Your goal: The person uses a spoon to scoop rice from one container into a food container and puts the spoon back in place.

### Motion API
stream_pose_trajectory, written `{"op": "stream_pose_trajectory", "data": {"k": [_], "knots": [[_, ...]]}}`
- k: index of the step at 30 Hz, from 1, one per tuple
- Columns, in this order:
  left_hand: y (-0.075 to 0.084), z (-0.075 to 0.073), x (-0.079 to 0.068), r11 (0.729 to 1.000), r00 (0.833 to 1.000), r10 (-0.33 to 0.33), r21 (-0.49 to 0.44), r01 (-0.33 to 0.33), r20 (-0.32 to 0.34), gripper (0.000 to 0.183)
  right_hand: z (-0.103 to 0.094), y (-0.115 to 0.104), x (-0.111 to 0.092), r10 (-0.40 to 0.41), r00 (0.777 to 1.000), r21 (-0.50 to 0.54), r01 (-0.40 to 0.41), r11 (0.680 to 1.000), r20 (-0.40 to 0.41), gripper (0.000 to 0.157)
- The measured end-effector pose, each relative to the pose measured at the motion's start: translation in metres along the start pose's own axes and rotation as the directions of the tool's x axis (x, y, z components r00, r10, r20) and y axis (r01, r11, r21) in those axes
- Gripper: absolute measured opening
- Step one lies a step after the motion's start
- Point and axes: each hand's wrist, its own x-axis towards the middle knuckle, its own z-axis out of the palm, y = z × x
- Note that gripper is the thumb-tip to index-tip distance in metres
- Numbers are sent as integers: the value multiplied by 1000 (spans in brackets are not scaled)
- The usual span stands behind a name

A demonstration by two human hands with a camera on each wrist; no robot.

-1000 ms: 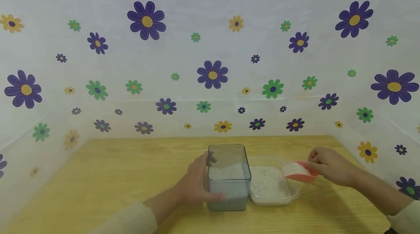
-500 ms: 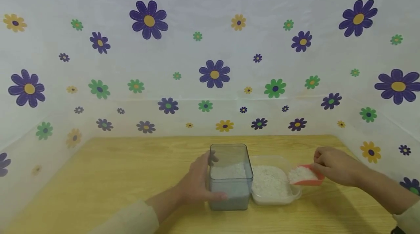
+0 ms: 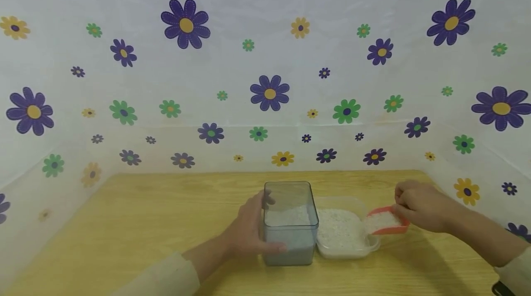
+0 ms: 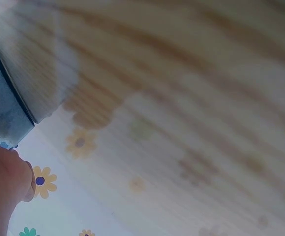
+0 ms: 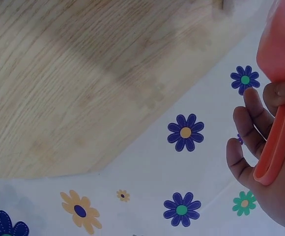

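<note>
My left hand [image 3: 249, 229] grips a tall, see-through grey-blue container [image 3: 290, 245] from its left side, thumb across the front and fingertips at the far side. White rice-like grains lie inside it. Right beside it stands a low clear plastic tub [image 3: 344, 254], also holding white grains. At the tub's right rim, my right hand [image 3: 423, 206] holds a pink scoop [image 3: 390, 230] with white grains in it, its lip tipped toward the tub. In the right wrist view the scoop's looped handle [image 5: 275, 147] lies against the palm, with the thumb on it.
Both containers stand on a light wood-grain table [image 3: 166, 222]. A white sheet [image 3: 232, 70] printed with purple, yellow and green flowers rises at the back and both sides.
My right hand has shifted slightly right with the scoop. The heap in the scoop looks lower, with grains at its lip over the tub. My left hand keeps its grip on the container.
</note>
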Motion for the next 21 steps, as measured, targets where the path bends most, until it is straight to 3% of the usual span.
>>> {"op": "stream_pose_trajectory", "data": {"k": [9,13,21], "knots": [[1,0,0,1000,1000,-4,4,4,7,116,-5,-22,17,-11,999,-175,18,984,41,20],[1,-1,0,1000,1000,-6,1,6,8,116,-3,-36,25,-25,998,-242,40,969,66,20],[0,-1,1,1000,1000,0,-11,0,11,115,9,-67,42,-157,985,-325,174,930,76,26]]}}
